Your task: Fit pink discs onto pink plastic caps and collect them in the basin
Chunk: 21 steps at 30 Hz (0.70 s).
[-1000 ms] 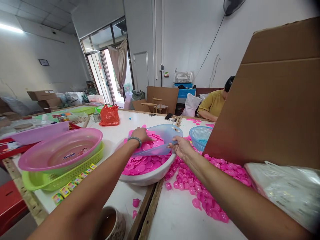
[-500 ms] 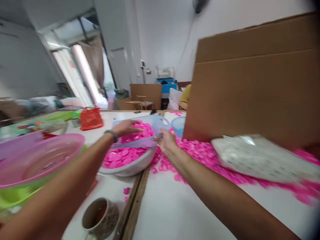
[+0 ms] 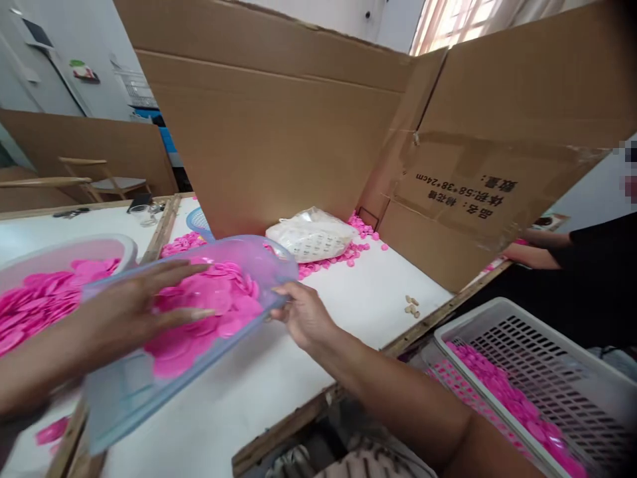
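A translucent blue plastic scoop [image 3: 117, 398], shaped like a dustpan, is held tilted over the white table. Flat pink pieces [image 3: 229, 292] like petals or discs are heaped inside it. My right hand [image 3: 307, 317] is closed on the handle end, gripping the rim. Over the heap, my left hand [image 3: 132, 305] has its fingers spread, the fingertips at the pink pieces; whether they press on them I cannot tell. On the left, partly behind the scoop and my left hand, stands a pale basin [image 3: 130, 249] full of similar pink pieces.
Tall cardboard panels [image 3: 283, 133] stand across the table behind a white plastic bag [image 3: 313, 236]. A white slotted basket [image 3: 502, 309] with pink pieces sits below the table edge at the right. Another person's forearm [image 3: 532, 255] reaches in there. A glass [image 3: 143, 214] stands far left.
The view has swung right. The scoop has come out of the basin toward me and right, carrying pink pieces. My right hand keeps its grip; my left hand stays over the pieces.
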Motion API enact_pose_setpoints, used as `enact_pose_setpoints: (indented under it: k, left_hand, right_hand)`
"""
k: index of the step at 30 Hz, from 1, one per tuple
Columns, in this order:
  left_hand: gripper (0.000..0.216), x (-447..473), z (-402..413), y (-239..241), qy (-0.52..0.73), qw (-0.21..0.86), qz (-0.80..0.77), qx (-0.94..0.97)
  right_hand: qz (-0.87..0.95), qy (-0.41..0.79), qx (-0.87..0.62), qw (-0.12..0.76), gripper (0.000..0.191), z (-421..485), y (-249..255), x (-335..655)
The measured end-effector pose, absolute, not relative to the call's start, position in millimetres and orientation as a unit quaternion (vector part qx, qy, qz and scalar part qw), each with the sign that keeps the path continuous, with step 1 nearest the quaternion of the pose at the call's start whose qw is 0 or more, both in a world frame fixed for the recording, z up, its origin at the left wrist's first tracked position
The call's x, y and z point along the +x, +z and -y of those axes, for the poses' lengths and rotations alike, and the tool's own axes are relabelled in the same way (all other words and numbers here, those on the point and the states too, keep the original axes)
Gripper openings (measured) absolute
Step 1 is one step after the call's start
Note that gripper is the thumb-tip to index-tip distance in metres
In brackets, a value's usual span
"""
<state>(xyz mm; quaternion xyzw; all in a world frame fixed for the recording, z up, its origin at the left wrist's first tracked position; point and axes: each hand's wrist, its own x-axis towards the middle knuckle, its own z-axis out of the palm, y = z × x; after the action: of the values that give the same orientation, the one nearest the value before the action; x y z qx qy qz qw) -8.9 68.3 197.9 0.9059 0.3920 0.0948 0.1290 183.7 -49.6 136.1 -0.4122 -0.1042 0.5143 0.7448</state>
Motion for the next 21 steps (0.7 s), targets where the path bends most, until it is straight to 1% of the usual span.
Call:
enact_pose_setpoints:
  k: [1, 3, 5, 8, 9, 10, 12, 14, 16, 18, 21]
  left_hand:
    - [0.078, 8.6, -53.7, 194.2, 0.1, 0.134, -0.371, 0.914]
    - [0.075, 43.1, -26.7, 186.3, 0.134, 0.154, -0.339, 0.918]
    - [0.069, 76.1, -3.2, 174.7, 0.164, 0.189, -0.318, 0.914]
    - [0.062, 121.5, 22.7, 143.6, 0.173, 0.273, -0.283, 0.903]
    - [0.062, 135.1, 28.6, 128.9, 0.188, 0.286, -0.279, 0.897]
    - [0.064, 147.6, 33.3, 112.6, 0.205, 0.289, -0.283, 0.891]
    - [0.079, 169.7, 40.3, 77.4, 0.205, 0.297, -0.307, 0.881]
    - [0.093, 187.8, 45.4, 44.8, 0.155, 0.326, -0.331, 0.872]
    - [0.101, 203.4, 49.6, 21.0, 0.096, 0.344, -0.332, 0.873]
    - [0.107, 217.6, 52.3, 8.6, 0.059, 0.341, -0.328, 0.879]
    - [0.111, 236.5, 51.9, 5.2, 0.049, 0.328, -0.328, 0.885]
  right_hand:
    - [0.106, 0.518, -0.408, 0.744, 0.013, 65.9, 132.8, 201.7]
    - [0.098, 0.483, -0.431, 0.756, 0.022, 98.2, 126.4, 238.1]
    - [0.092, 0.439, -0.469, 0.761, 0.027, 129.7, 119.4, 274.0]
    - [0.071, 0.351, -0.53, 0.768, 0.026, 172.4, 107.0, 323.2]
    - [0.068, 0.318, -0.549, 0.77, 0.024, 184.7, 102.5, 337.5]
    - [0.064, 0.285, -0.563, 0.773, 0.023, 195.7, 98.0, 350.6]
    - [0.053, 0.231, -0.584, 0.777, 0.022, 213.2, 89.8, 372.7]
    - [0.038, 0.185, -0.601, 0.777, 0.021, 223.7, 83.1, 389.2]
    - [0.035, 0.158, -0.618, 0.769, 0.021, 226.7, 78.6, 400.5]
    - [0.048, 0.154, -0.632, 0.758, 0.021, 223.1, 76.2, 407.5]
    - [0.089, 0.165, -0.647, 0.739, 0.024, 210.7, 76.6, 413.4]
